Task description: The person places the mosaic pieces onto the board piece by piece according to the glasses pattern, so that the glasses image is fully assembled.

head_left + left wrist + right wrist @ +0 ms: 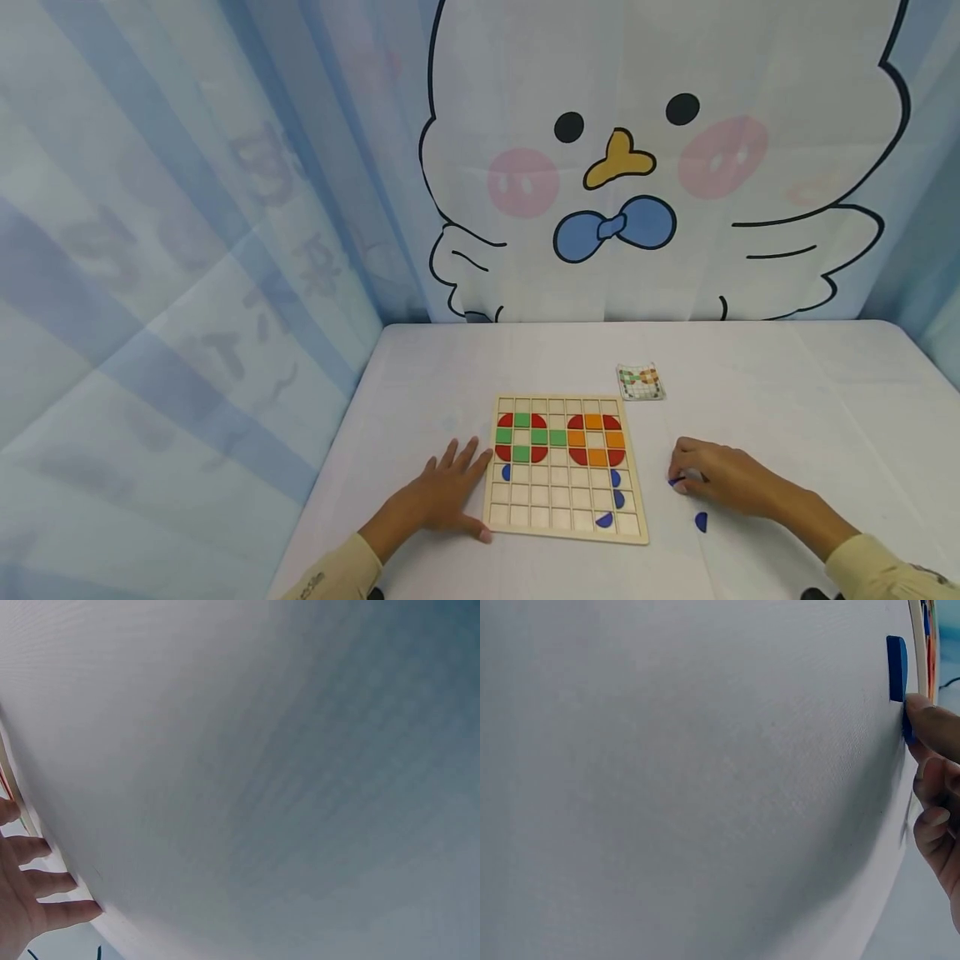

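Observation:
A wooden grid board (pixel 566 537) lies on the table. Red corner pieces with green squares (pixel 522 454) form a ring on its left, and red with orange squares (pixel 597 457) form one on its right. One blue half-round piece (pixel 506 472) sits below the left ring, three more below the right one. My left hand (pixel 450 493) is spread flat beside the board, fingertips and thumb at its left edge. To the right of the board, my right hand (pixel 723 477) pinches a blue half-round piece (pixel 908 727) between thumb and finger, close over the table.
Another loose blue half-round piece (pixel 701 522) lies on the table just in front of my right hand. Behind the board is a small pattern card (pixel 641 383) with coloured shapes. A curtain with a cartoon bird (pixel 615 275) hangs at the table's far edge.

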`<action>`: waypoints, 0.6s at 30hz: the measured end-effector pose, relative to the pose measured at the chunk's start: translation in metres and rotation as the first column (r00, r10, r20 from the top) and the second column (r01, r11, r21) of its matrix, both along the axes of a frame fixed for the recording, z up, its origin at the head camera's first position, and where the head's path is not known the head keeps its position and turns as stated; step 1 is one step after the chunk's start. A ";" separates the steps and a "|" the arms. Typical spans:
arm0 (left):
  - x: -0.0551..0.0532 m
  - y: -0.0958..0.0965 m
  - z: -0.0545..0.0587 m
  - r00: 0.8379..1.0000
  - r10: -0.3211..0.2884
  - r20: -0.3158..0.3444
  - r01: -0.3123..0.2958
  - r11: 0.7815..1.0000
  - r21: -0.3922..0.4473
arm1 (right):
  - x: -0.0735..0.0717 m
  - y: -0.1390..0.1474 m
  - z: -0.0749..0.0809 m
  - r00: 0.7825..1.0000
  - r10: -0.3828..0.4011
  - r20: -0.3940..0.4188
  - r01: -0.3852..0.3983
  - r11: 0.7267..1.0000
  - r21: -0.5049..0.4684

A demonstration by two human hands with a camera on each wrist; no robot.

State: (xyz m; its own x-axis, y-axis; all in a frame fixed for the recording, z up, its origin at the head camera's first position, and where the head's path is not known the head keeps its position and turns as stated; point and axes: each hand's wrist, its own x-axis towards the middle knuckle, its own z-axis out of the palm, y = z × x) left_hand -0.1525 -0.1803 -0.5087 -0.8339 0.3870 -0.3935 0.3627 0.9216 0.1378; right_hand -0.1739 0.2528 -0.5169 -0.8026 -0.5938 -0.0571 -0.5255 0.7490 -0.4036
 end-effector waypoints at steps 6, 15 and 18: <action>0.000 0.000 -0.001 1.000 0.000 0.006 0.000 1.000 -0.004 | 0.002 -0.002 -0.002 0.997 0.010 -0.073 -0.008 1.000 0.019; -0.001 -0.001 -0.003 1.000 -0.002 0.003 0.002 1.000 -0.006 | 0.002 -0.001 -0.007 0.999 -0.027 -0.040 0.026 1.000 -0.008; -0.001 -0.001 -0.003 1.000 -0.003 0.001 0.003 1.000 -0.006 | 0.002 0.000 -0.008 0.999 -0.029 -0.034 0.028 0.999 -0.025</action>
State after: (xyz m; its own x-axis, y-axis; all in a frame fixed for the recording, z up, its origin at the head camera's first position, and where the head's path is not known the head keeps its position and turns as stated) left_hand -0.1530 -0.1809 -0.5115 -0.8327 0.3868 -0.3964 0.3651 0.9215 0.1323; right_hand -0.1716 0.2529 -0.5249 -0.8203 -0.5717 -0.0145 -0.5182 0.7538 -0.4041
